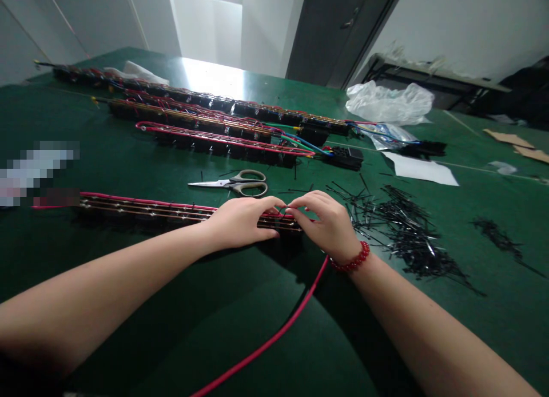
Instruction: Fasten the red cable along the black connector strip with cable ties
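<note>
A long black strip with metal rods (150,214) lies on the green table in front of me, and a red cable (281,331) runs along its top. Past the strip's right end, that cable curves down toward the bottom edge of the view. Near the right end, my left hand (242,222) and my right hand (328,222) meet fingertip to fingertip. Between them is a thin black cable tie (282,211), pinched by both hands around the red cable; its far end is hidden by my fingers.
Scissors (249,183) lie just behind the strip. A pile of black cable ties (412,231) spreads to the right. Further back rest several similar wired strips (214,137), a white sheet (422,168) and a clear plastic bag (388,101).
</note>
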`<move>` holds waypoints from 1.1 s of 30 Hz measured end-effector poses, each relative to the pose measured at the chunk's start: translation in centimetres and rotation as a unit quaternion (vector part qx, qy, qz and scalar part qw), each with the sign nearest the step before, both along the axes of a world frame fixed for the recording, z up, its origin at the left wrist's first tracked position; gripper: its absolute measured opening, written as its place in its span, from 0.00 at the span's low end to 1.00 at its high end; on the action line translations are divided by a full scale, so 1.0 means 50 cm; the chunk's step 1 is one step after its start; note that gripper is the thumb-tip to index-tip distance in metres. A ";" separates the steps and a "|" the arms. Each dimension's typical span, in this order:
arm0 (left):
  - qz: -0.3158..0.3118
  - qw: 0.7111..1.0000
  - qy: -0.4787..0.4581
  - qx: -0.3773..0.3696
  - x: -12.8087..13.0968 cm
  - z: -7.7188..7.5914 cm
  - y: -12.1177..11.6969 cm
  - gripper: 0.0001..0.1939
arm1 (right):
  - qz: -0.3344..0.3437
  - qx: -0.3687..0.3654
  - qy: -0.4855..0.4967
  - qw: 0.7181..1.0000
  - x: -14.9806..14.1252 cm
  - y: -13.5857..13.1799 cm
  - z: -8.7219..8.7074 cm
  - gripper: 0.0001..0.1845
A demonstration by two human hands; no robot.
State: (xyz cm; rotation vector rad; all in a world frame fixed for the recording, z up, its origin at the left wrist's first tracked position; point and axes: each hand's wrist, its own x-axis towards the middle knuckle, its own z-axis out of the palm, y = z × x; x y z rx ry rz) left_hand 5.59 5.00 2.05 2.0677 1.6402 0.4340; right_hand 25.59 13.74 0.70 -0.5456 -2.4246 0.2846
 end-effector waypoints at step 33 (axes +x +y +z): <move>0.009 1.000 0.001 0.017 0.001 -0.005 -0.005 0.27 | -0.005 -0.059 -0.010 0.998 -0.004 -0.005 -0.005 0.05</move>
